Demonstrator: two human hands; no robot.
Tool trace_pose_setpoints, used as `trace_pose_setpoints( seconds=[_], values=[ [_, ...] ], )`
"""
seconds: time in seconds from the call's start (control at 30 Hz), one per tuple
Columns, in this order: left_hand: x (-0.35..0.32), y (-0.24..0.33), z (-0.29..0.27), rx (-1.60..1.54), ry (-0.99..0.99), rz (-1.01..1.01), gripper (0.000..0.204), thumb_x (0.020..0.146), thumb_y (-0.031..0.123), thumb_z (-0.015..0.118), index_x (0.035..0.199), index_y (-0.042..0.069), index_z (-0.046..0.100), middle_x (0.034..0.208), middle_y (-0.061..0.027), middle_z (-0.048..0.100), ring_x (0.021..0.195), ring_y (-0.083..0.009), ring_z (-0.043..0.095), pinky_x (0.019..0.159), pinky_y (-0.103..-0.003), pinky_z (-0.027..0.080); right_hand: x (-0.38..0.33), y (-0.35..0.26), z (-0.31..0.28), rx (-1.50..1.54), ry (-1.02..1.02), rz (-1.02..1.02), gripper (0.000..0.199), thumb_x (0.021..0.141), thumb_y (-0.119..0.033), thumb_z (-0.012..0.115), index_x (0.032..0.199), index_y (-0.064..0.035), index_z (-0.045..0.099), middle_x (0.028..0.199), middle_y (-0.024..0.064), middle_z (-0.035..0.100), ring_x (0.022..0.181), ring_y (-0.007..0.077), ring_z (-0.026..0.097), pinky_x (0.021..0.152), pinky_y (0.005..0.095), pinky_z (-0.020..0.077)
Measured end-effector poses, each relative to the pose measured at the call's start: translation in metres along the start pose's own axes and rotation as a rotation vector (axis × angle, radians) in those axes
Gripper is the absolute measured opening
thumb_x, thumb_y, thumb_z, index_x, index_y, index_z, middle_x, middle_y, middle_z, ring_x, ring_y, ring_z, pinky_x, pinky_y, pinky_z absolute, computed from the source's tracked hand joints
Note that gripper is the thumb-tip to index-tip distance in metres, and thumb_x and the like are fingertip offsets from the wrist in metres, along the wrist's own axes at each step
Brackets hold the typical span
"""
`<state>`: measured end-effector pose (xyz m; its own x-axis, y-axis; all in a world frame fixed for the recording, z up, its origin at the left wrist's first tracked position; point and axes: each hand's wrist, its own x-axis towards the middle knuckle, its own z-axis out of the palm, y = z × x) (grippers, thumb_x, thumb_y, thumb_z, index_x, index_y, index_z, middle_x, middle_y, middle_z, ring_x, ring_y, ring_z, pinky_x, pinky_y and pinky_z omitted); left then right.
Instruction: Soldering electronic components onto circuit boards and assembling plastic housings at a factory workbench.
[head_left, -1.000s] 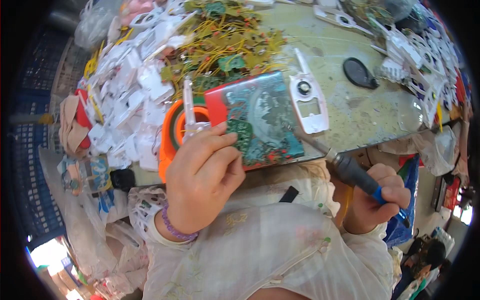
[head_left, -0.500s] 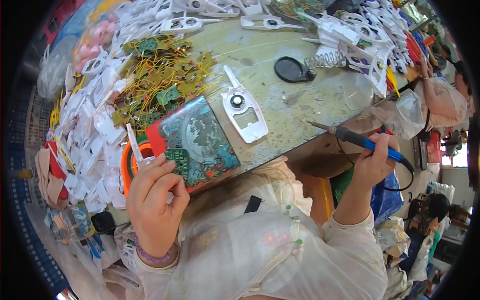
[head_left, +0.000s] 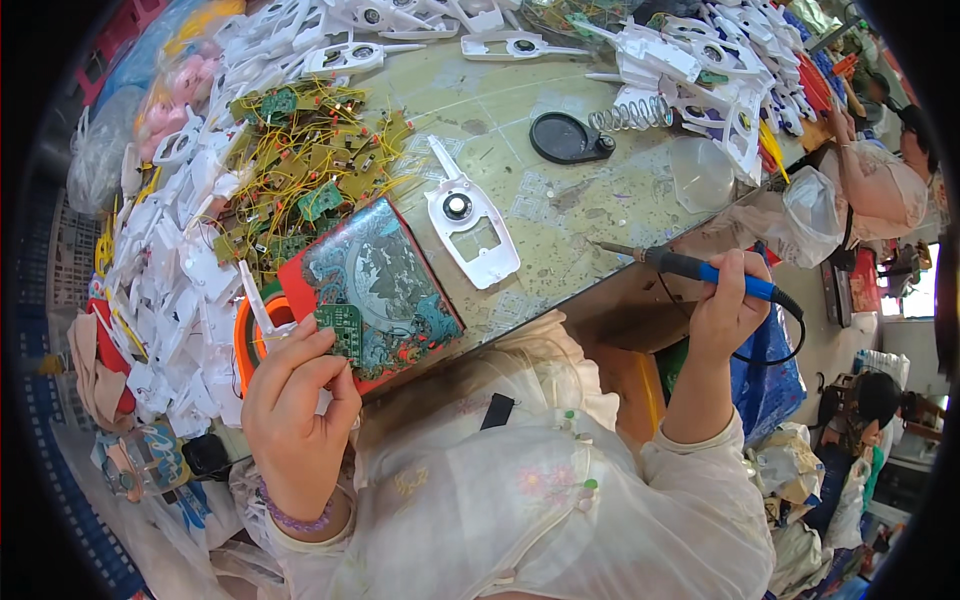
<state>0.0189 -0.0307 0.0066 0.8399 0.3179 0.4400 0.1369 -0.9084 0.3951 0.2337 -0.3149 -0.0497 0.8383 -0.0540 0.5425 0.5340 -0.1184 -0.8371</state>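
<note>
1. The left hand (head_left: 300, 420), with a purple bead bracelet (head_left: 295, 515) at its wrist, has its fingers drawn narrowly together, holding a small green circuit board (head_left: 340, 333) by its left edge.
2. That board is over the lower left part of a worn red-and-teal box (head_left: 385, 275), near the table's front edge.
3. The right hand (head_left: 735, 300) is wrapped around the blue grip of a soldering iron (head_left: 690, 265); its metal tip points left, well apart from the board, and a black cable loops below the hand.
4. An orange ring (head_left: 243, 345) sits just left of the box, partly hidden by the left hand.
5. Right of the box, a white plastic housing (head_left: 487, 262) with a round black-rimmed part lies on the greenish table (head_left: 560, 225).
6. Farther back lie a black oval part (head_left: 565, 138) and, just beside it, a coil spring (head_left: 640, 113).
7. Yellow-wired circuit boards (head_left: 310, 150) are heaped behind the box, with piled white plastic casings (head_left: 180, 280) to their left.
</note>
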Motion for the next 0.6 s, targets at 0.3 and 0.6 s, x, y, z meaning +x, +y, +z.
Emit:
trace_pose_setpoints(
  seconds=[0.3,0.6],
  values=[
    [-0.0005,-0.0002,-0.0002,-0.002,-0.006,0.002,0.020,0.070,-0.009,0.072,0.086,-0.002,0.064,0.100,-0.0130,0.069,0.102,-0.0331,0.068,0.089,-0.041,0.055,-0.0007,0.0000,0.0004,-0.011,-0.007,-0.003,0.025,0.097,-0.017,0.058,0.077,-0.0022,0.061,0.063,-0.0021,0.051,0.055,0.0035,0.042,0.051,0.0214,0.0321],
    [0.0000,-0.0007,-0.0004,-0.004,-0.001,0.019,0.020,0.071,-0.009,0.072,0.088,-0.001,0.064,0.101,-0.0129,0.069,0.102,-0.0333,0.068,0.088,-0.041,0.056,-0.0024,0.0006,-0.0001,0.025,-0.033,-0.007,0.022,0.097,-0.013,0.059,0.078,-0.0018,0.059,0.066,-0.0008,0.053,0.055,0.0039,0.042,0.051,0.0222,0.0334]
  ],
)
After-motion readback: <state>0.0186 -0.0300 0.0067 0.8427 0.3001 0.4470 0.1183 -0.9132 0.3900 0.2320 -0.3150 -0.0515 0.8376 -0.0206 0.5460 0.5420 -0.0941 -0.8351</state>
